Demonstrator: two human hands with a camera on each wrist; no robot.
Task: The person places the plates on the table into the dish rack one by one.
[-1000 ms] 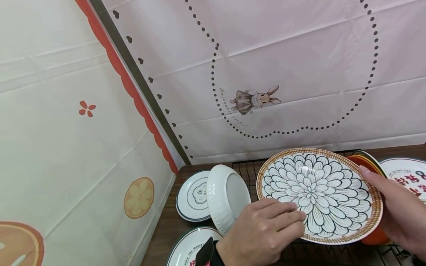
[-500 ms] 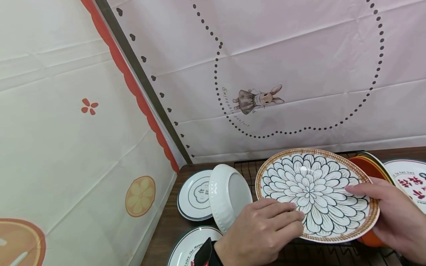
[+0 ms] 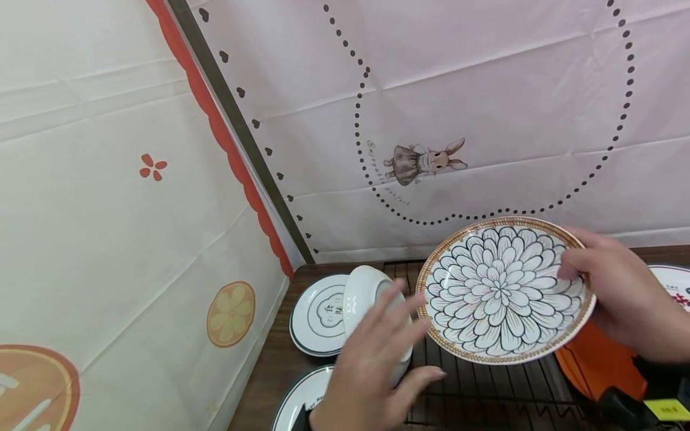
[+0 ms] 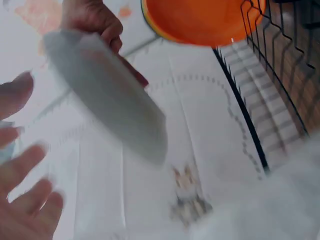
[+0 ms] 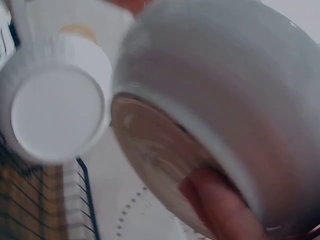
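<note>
A flower-patterned plate (image 3: pixel 504 287) with a brown rim is lifted above the black wire rack (image 3: pixel 480 389), tilted toward me. My right hand (image 3: pixel 614 296) grips its right edge, thumb on the face; the plate's grey underside (image 5: pixel 215 115) fills the right wrist view, blurred, with a finger (image 5: pixel 220 210) under it. My left hand (image 3: pixel 372 365) is off the plate, fingers spread, just in front of a white bowl (image 3: pixel 366 299) that stands on edge in the rack. The left wrist view shows the blurred plate (image 4: pixel 107 95) and my spread left fingers (image 4: pixel 25 200).
An orange plate (image 3: pixel 593 359) leans in the rack at the right. White plates with dark rims lie on the brown table: one behind the bowl (image 3: pixel 315 314), one at the front (image 3: pixel 299 401), one at far right (image 3: pixel 676 281). Printed cloths cover the walls.
My left hand has let go of the flower plate and drawn back, opening. My right hand has lifted the plate up off the orange plate and tilted it.
</note>
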